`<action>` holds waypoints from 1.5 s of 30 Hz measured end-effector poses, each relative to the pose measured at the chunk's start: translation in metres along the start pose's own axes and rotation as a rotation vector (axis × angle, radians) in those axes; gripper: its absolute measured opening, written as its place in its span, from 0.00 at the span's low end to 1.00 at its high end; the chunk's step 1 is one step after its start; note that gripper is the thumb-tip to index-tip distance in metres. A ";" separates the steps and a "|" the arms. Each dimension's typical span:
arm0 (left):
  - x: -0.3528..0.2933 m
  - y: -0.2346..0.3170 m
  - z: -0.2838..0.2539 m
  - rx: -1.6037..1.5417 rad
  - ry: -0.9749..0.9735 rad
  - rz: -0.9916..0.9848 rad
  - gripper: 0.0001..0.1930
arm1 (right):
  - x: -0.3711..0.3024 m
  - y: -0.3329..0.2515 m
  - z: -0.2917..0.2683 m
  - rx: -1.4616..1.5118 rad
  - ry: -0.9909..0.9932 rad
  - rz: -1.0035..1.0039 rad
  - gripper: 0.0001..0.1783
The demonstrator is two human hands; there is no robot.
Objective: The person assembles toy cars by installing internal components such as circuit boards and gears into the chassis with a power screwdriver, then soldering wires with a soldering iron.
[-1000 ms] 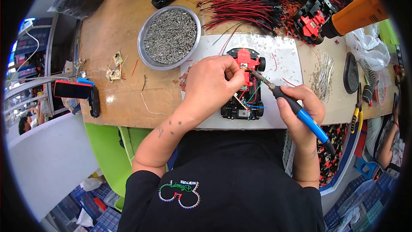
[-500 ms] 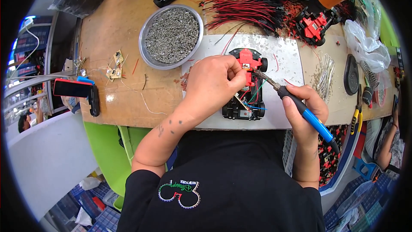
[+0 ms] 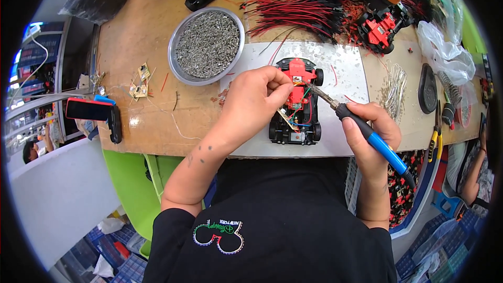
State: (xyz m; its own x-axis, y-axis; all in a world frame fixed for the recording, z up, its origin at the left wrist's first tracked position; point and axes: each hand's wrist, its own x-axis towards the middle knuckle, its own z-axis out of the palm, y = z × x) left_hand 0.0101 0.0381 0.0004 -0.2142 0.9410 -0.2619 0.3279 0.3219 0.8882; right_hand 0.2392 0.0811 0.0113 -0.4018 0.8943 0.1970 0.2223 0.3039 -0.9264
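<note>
A toy car chassis (image 3: pixel 297 135), black with a red centre cover, lies on a white sheet in front of me. Thin coloured wires and a small circuit board (image 3: pixel 287 119) show in its near half. My left hand (image 3: pixel 257 94) is at the chassis's left side, thumb and forefinger pinched together by the red cover; what they hold is too small to make out. My right hand (image 3: pixel 374 131) grips a blue-and-black soldering iron (image 3: pixel 371 134) like a pen. The iron's metal tip points left and reaches the wires at the middle of the chassis.
A bowl of small metal pieces (image 3: pixel 206 45) stands at the far left, near small circuit boards (image 3: pixel 139 90). Red and black wires (image 3: pixel 293 14) lie behind. Another chassis (image 3: pixel 381 31), a solder wire coil (image 3: pixel 395 89) and yellow-handled cutters (image 3: pixel 433 144) are to the right.
My left fingers have drawn slightly left, uncovering more of the red cover. A blue wire that stuck out at the right now lies within the chassis. The soldering iron has barely moved.
</note>
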 end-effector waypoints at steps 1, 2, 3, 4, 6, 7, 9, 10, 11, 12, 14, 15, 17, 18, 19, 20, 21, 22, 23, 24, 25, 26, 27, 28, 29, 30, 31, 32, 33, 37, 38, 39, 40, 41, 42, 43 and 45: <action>0.000 0.001 -0.001 -0.027 -0.008 -0.013 0.07 | 0.001 -0.001 0.000 0.000 0.002 0.001 0.12; 0.000 0.000 -0.002 -0.027 -0.010 -0.012 0.07 | 0.002 -0.001 0.000 -0.014 -0.008 -0.015 0.12; 0.000 -0.002 -0.002 -0.096 -0.030 -0.017 0.09 | 0.003 -0.001 0.001 -0.027 -0.019 -0.030 0.12; 0.000 -0.004 -0.003 -0.165 -0.048 -0.023 0.10 | 0.003 -0.002 0.001 -0.026 -0.019 -0.029 0.12; 0.002 -0.007 -0.004 -0.212 -0.072 -0.031 0.11 | 0.003 -0.002 0.002 -0.036 -0.016 -0.017 0.12; 0.002 -0.009 -0.004 -0.260 -0.095 -0.039 0.12 | 0.003 -0.002 0.002 -0.035 -0.017 -0.017 0.12; 0.002 -0.011 -0.005 -0.261 -0.086 -0.040 0.11 | 0.002 -0.002 0.002 -0.010 0.002 0.020 0.12; 0.002 -0.011 -0.004 -0.263 -0.081 -0.040 0.10 | 0.001 -0.001 0.002 -0.010 0.002 0.020 0.12; 0.002 -0.010 -0.004 -0.263 -0.081 -0.040 0.10 | 0.001 0.000 0.002 -0.010 0.004 0.015 0.12; 0.000 -0.008 -0.003 -0.177 -0.044 -0.047 0.08 | 0.001 0.000 0.002 -0.010 0.005 0.009 0.12; -0.001 -0.006 0.001 -0.093 -0.010 -0.054 0.07 | 0.003 -0.003 0.002 -0.029 -0.004 -0.004 0.12; -0.001 -0.005 0.003 -0.026 0.047 0.001 0.06 | 0.004 -0.004 0.002 -0.045 -0.014 -0.017 0.12; 0.000 -0.003 0.007 0.043 0.105 0.054 0.07 | 0.006 -0.003 0.004 -0.068 -0.022 -0.057 0.12; 0.000 -0.001 0.008 0.094 0.118 0.051 0.06 | 0.007 -0.003 0.004 -0.091 -0.031 -0.098 0.12; 0.001 0.001 0.008 0.143 0.131 0.047 0.06 | 0.008 -0.003 0.005 -0.092 -0.030 -0.097 0.12; 0.001 0.002 0.008 0.144 0.130 0.048 0.06 | 0.009 -0.004 0.005 -0.113 -0.037 -0.117 0.12; 0.002 0.004 0.008 0.201 0.105 0.041 0.06 | 0.010 -0.004 0.006 -0.134 -0.044 -0.137 0.12; 0.003 0.005 0.007 0.260 0.080 0.035 0.06 | 0.010 -0.004 0.006 -0.133 -0.043 -0.137 0.12; 0.003 0.005 0.007 0.261 0.080 0.034 0.06 | 0.010 -0.003 0.007 -0.129 -0.042 -0.147 0.12; 0.003 0.005 0.008 0.274 0.082 0.042 0.06 | 0.010 -0.003 0.008 -0.125 -0.041 -0.158 0.13; 0.004 0.004 0.008 0.286 0.084 0.049 0.05 | 0.010 -0.003 0.008 -0.125 -0.041 -0.157 0.13; 0.004 0.004 0.008 0.286 0.083 0.049 0.05 | 0.011 -0.004 0.009 -0.126 -0.042 -0.150 0.13; 0.004 0.004 0.008 0.296 0.089 0.052 0.05 | 0.011 -0.004 0.009 -0.126 -0.043 -0.143 0.13; 0.004 0.004 0.008 0.306 0.095 0.055 0.06 | 0.011 -0.004 0.010 -0.126 -0.043 -0.143 0.13; 0.004 0.004 0.008 0.305 0.095 0.054 0.06 | 0.011 -0.002 0.010 -0.131 -0.037 -0.158 0.13; 0.004 0.004 0.008 0.303 0.097 0.060 0.06 | 0.011 -0.002 0.011 -0.136 -0.031 -0.174 0.13; 0.005 0.004 0.009 0.299 0.098 0.065 0.06 | 0.012 -0.002 0.011 -0.137 -0.031 -0.174 0.13; 0.005 0.004 0.009 0.298 0.098 0.065 0.06 | 0.012 -0.003 0.010 -0.150 -0.048 -0.185 0.13; 0.005 0.005 0.009 0.311 0.101 0.074 0.06 | 0.013 -0.003 0.010 -0.163 -0.065 -0.196 0.12; 0.006 0.001 0.008 0.344 0.114 0.086 0.07 | 0.017 -0.008 0.008 -0.227 -0.129 -0.236 0.13; 0.007 0.001 0.008 0.342 0.115 0.087 0.07 | 0.016 -0.008 0.007 -0.204 -0.114 -0.229 0.13; 0.007 0.001 0.007 0.354 0.112 0.094 0.07 | 0.016 -0.009 0.006 -0.180 -0.099 -0.223 0.13; 0.007 0.001 0.007 0.368 0.111 0.100 0.07 | 0.014 -0.008 0.006 -0.179 -0.102 -0.223 0.13; 0.007 0.001 0.007 0.367 0.113 0.097 0.07 | 0.013 -0.007 0.005 -0.156 -0.065 -0.217 0.13; 0.007 0.001 0.006 0.375 0.106 0.097 0.07 | 0.011 -0.007 0.004 -0.134 -0.027 -0.210 0.12; 0.008 0.001 0.006 0.383 0.096 0.099 0.07 | 0.009 -0.008 0.002 -0.153 -0.029 -0.181 0.12; 0.008 0.002 0.006 0.369 0.100 0.091 0.06 | 0.008 -0.008 0.000 -0.153 -0.032 -0.189 0.12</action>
State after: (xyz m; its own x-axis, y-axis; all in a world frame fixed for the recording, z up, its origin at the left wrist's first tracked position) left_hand 0.0144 0.0468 -0.0024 -0.2515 0.9585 -0.1344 0.6548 0.2708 0.7056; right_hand 0.2344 0.0863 0.0205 -0.4762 0.8069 0.3496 0.2716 0.5131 -0.8142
